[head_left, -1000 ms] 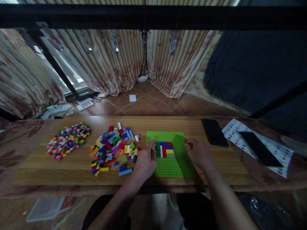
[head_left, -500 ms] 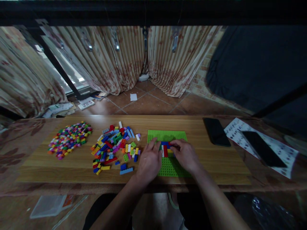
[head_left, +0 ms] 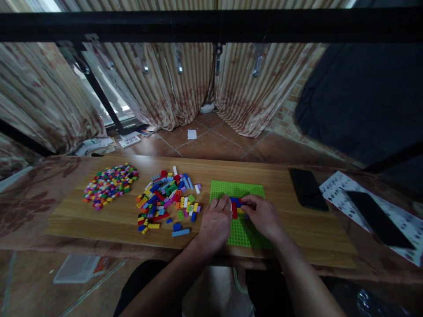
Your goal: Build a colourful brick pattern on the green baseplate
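A green studded baseplate (head_left: 246, 190) lies on the wooden board, with a small cluster of red, blue and yellow bricks (head_left: 235, 206) fixed near its middle. My left hand (head_left: 216, 222) rests on the plate's left side, fingers curled and touching the brick cluster. My right hand (head_left: 262, 215) lies over the plate from the right, its fingertips pinched on the cluster's right edge. Whether either hand holds a loose brick is hidden by the fingers.
A pile of mixed larger bricks (head_left: 167, 198) lies left of the plate, and a pile of small ones (head_left: 109, 185) further left. A black phone (head_left: 307, 189) lies to the right. Another dark phone (head_left: 375, 213) rests on a printed sheet (head_left: 337, 185) at the far right.
My right hand moved left from the plate's right edge onto the brick cluster. My left hand stayed at the cluster's left side. The view shifted slightly.
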The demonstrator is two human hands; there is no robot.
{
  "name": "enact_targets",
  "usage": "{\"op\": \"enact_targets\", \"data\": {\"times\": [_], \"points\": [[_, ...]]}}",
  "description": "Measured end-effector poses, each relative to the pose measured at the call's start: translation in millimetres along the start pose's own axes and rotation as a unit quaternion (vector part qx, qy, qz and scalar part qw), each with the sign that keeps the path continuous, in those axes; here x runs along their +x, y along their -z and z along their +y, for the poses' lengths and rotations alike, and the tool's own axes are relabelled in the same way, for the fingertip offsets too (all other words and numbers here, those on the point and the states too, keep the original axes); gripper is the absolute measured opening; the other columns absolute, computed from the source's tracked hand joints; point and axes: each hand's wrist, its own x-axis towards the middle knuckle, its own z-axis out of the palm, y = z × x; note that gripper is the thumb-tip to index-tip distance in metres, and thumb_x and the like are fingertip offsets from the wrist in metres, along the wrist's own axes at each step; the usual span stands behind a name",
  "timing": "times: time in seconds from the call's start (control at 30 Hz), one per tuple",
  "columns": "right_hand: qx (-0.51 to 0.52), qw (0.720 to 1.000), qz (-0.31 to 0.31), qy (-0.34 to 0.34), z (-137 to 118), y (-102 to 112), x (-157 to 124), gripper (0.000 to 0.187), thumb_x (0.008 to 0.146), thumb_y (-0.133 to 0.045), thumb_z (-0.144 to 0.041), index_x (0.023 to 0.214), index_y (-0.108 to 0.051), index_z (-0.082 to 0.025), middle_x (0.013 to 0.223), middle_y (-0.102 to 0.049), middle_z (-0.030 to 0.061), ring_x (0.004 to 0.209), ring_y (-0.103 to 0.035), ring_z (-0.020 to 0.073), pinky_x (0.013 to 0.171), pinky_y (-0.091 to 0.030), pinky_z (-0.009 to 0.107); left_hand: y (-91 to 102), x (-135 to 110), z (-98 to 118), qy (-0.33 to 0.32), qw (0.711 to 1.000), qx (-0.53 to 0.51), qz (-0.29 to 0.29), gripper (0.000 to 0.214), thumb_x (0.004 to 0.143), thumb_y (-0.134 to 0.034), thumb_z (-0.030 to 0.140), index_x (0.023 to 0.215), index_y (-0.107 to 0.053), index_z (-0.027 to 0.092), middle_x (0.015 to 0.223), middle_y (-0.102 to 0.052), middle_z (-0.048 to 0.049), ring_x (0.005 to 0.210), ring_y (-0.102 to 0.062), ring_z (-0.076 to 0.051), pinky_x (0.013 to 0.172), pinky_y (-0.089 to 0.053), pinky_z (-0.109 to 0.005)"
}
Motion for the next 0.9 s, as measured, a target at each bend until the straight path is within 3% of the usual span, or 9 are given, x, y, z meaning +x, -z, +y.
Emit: {"op": "enact_targets", "data": {"times": [0.13,0.23,0.33,0.5,0.63,0.73,0.9], "points": [[-0.001,1.0,0.012,-0.011,0.7,4.7,4.5,0.016,0.077,-0.058,-0.029,0.081,-0.071,-0.02,0.077,-0.073,0.004,0.069,-0.066,0.0184,0.069,-0.049,0.032,2.5,-4.4,1.1,0.007,0.997,-0.064,0.045,0.038,0.095,-0.038,0.02,0.128,-0.053,0.007,0.133,-0.057,-0.0172,0.125,-0.052,-0.024,0.105,-0.043,-0.041],[-0.011,0.995,0.095,-0.017,-0.2,14.5,8.6,0.022,0.078,-0.057,-0.035,0.081,-0.072,-0.019,0.078,-0.073,0.0057,0.069,-0.066,0.0202,0.07,-0.049,0.035,13.7,-7.5,-0.5,0.048,0.984,-0.15,0.083,0.04,0.097,-0.036,0.025,0.133,-0.049,0.011,0.139,-0.052,-0.0151,0.129,-0.049,-0.022,0.109,-0.041,-0.039],[0.017,0.982,0.188,-0.028,-0.2,24.6,11.9,0.028,0.078,-0.058,-0.039,0.084,-0.072,-0.016,0.077,-0.073,0.0078,0.069,-0.066,0.0212,0.067,-0.05,0.034,29.4,-8.3,-10.2,0.077,0.961,-0.233,0.129,0.038,0.098,-0.036,0.027,0.132,-0.05,0.015,0.141,-0.049,-0.0132,0.13,-0.047,-0.021,0.109,-0.041,-0.038],[0.082,0.961,0.26,-0.042,-4.3,26.7,14.9,0.028,0.077,-0.062,-0.039,0.085,-0.072,-0.014,0.08,-0.073,0.0088,0.071,-0.067,0.0215,0.067,-0.052,0.034,49.3,-7.4,-41.2,0.153,0.903,-0.336,0.22,0.033,0.097,-0.042,0.031,0.121,-0.058,0.016,0.118,-0.065,-0.0112,0.114,-0.059,-0.021,0.1,-0.046,-0.037],[0.116,0.961,0.252,-0.014,-16.9,14.4,14.6,0.027,0.078,-0.062,-0.04,0.085,-0.071,-0.016,0.081,-0.072,0.0072,0.073,-0.067,0.0202,0.07,-0.053,0.034,62.9,-8.5,-66.6,0.224,0.833,-0.415,0.289,0.035,0.094,-0.045,0.04,0.111,-0.064,0.016,0.106,-0.069,-0.0088,0.092,-0.065,-0.018,0.084,-0.05,-0.03],[0.126,0.967,0.222,0.024,-30.7,1.3,10.9,0.025,0.08,-0.061,-0.04,0.085,-0.071,-0.017,0.082,-0.072,0.0057,0.075,-0.066,0.0191,0.072,-0.053,0.033,73.8,-10.5,-84.4,0.26,0.759,-0.489,0.343,0.036,0.09,-0.051,0.045,0.102,-0.068,0.016,0.097,-0.07,-0.0061,0.07,-0.063,-0.013,0.065,-0.048,-0.023],[0.082,0.983,0.09,0.14,-60.4,-21.7,-5.4,0.021,0.086,-0.057,-0.038,0.088,-0.07,-0.021,0.085,-0.07,0.0035,0.075,-0.065,0.0174,0.07,-0.05,0.03,85.1,-18.0,-111.8,0.307,0.656,-0.58,0.373,0.034,0.082,-0.059,0.045,0.094,-0.07,0.016,0.085,-0.07,-0.0038,0.059,-0.058,-0.008,0.054,-0.042,-0.019]]}}
